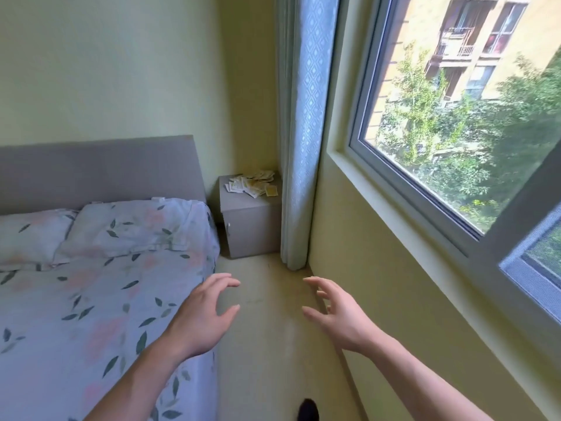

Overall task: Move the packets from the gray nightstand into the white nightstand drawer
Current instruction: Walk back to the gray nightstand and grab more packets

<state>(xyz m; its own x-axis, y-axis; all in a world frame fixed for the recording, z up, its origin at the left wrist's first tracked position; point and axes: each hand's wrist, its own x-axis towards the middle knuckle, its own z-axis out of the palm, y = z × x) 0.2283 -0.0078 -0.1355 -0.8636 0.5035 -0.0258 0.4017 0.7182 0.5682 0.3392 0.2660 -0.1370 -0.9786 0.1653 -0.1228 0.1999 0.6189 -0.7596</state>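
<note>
A gray nightstand [252,226] stands in the far corner between the bed and the curtain. Several white and yellow packets [252,183] lie in a loose pile on its top. My left hand [203,314] and my right hand [337,314] are stretched forward over the floor, well short of the nightstand, fingers spread and holding nothing. The white nightstand is not in view.
A bed [91,299] with leaf-patterned bedding and two pillows fills the left side, under a gray headboard [100,171]. A curtain [303,147] hangs by the window wall [379,268] on the right. A narrow strip of floor [264,329] runs between bed and wall toward the nightstand.
</note>
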